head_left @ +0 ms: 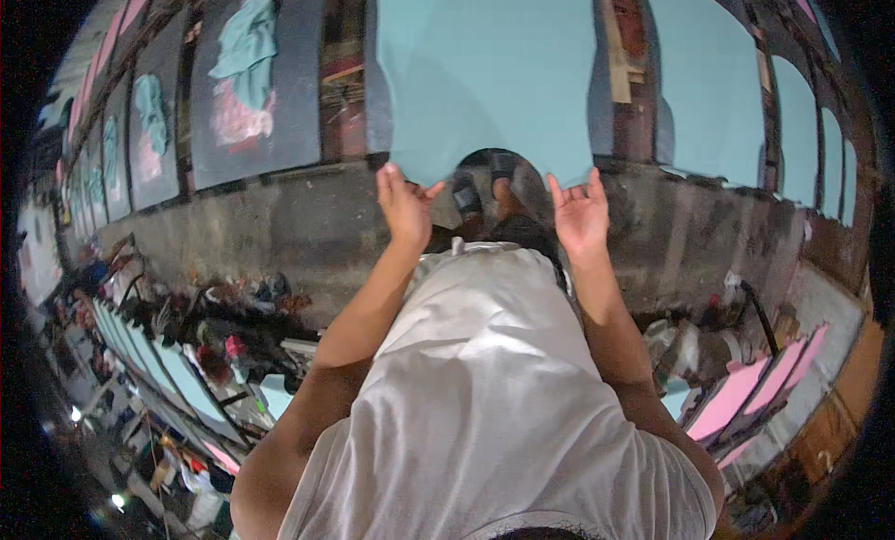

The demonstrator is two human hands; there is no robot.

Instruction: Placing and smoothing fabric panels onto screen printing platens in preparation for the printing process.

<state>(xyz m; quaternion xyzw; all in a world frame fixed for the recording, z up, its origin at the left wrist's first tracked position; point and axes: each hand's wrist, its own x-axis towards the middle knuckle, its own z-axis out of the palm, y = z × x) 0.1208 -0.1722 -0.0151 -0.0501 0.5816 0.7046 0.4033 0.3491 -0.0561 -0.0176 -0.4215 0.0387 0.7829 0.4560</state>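
Note:
A light blue-green cut fabric panel [489, 65] stretches away in front of me over a dark board. Its near edge has a rounded cut-out between two corners, and its sides curve. The fingers of my left hand [406, 209] are pinched at the near left corner. At the near right corner, my right hand [581, 218] is turned palm up, its fingertips closed on the edge. Between the two corners my feet in sandals [469, 195] show below.
On the left, dark boards [294, 102] bear crumpled blue-green cloths [250, 51] and pink stains. Flat blue-green panels [709, 83] lie on boards to the right. Behind me are racks with blue-green and pink panels [732, 396]. A concrete ledge [280, 214] runs along the boards.

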